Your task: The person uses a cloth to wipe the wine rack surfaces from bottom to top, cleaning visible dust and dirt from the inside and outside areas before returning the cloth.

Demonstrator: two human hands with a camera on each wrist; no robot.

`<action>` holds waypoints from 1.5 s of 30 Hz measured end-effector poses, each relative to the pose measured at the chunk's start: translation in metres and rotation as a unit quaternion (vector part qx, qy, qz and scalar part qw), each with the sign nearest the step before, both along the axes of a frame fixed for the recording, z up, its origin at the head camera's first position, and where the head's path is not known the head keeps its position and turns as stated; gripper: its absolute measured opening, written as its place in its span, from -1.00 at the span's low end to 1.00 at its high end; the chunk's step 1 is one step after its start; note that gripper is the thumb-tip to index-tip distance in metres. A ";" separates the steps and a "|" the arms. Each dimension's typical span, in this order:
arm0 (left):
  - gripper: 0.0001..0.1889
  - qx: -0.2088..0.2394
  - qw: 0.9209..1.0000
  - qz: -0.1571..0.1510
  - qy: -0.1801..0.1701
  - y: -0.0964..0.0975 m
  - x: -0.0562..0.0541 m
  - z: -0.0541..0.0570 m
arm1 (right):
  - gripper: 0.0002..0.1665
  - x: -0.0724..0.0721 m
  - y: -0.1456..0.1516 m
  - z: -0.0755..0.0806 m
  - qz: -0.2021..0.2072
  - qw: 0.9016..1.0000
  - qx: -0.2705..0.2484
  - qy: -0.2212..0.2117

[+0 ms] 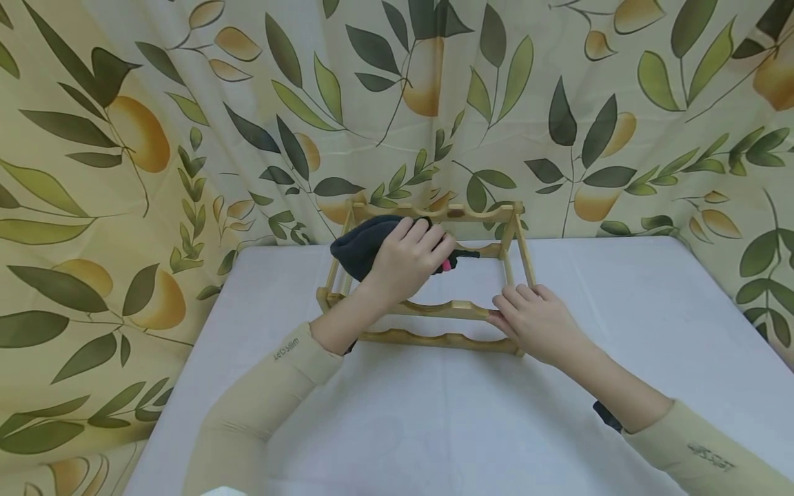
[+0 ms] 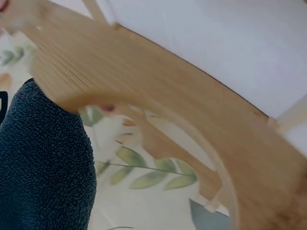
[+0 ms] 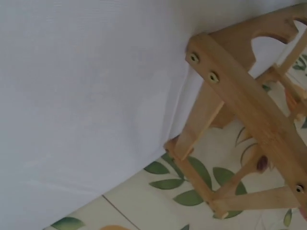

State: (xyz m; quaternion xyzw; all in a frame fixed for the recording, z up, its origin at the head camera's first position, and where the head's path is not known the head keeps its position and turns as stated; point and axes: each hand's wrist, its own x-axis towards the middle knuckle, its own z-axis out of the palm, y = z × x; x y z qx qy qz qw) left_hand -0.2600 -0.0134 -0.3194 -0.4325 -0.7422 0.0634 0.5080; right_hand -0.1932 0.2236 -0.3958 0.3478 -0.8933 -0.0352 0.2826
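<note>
My left hand [image 1: 409, 258] grips a dark navy, fuzzy cloth bundle [image 1: 360, 242] from above, over the left half of a wooden rack with scalloped rails [image 1: 434, 309]. Black ends and a small pink piece stick out to the right of the fingers; the rest of that end is hidden under the hand. In the left wrist view the bundle [image 2: 45, 158] shows a terry-like pile beside a curved notch of a rail [image 2: 158, 81]. My right hand [image 1: 536, 324] holds the rack at its front right corner, fingers over the upper rail. Slanted side bars [image 3: 254, 100] fill the right wrist view.
The rack stands on a white-covered table [image 1: 446, 413], towards its back edge. Behind it hangs a curtain [image 1: 384, 103] printed with leaves and orange fruit, which also runs down the left side.
</note>
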 end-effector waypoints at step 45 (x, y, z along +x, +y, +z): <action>-0.65 -0.410 0.906 0.085 -0.069 0.051 -0.084 -0.048 | -0.48 0.023 0.000 -0.013 0.087 0.991 -0.021 0.100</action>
